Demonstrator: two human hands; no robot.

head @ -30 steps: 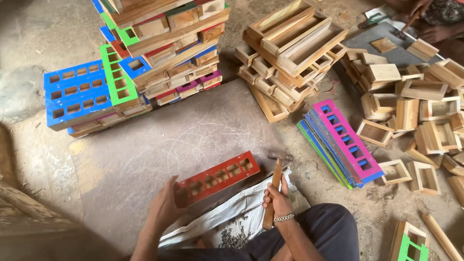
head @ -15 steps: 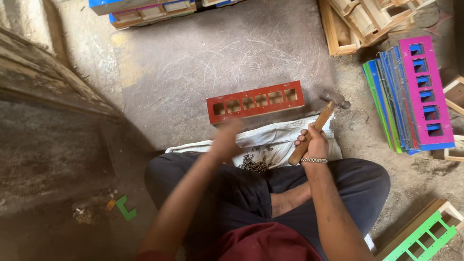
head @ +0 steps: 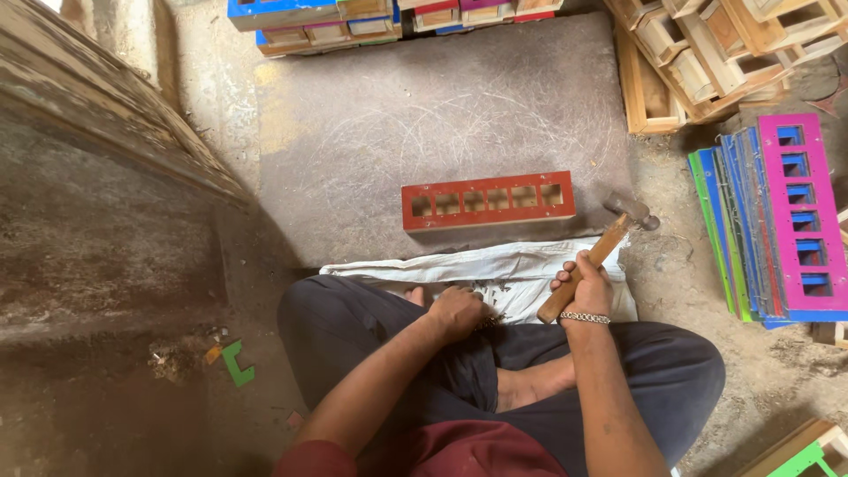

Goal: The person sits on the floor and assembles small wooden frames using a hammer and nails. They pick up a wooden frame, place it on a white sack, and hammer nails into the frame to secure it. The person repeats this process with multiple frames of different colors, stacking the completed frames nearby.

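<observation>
The right hand was closed around the wooden handle of a hammer, head resting near the red frame. The left hand reached into the nails on the white sack, fingers curled together, apparently pinching. The frame lay flat on the stone slab, just beyond the sack. Judged best practice: pick one nail, keep the hammer grip low.

Person seen from above. Dark navy trousers, loose and creased, covering both legs. Dark red top with short sleeves; the left sleeve edge shows at the bottom of the view. Forearms bare. Metal chain bracelet on the right wrist. Both hands bare, no gloves. One bare foot.
</observation>
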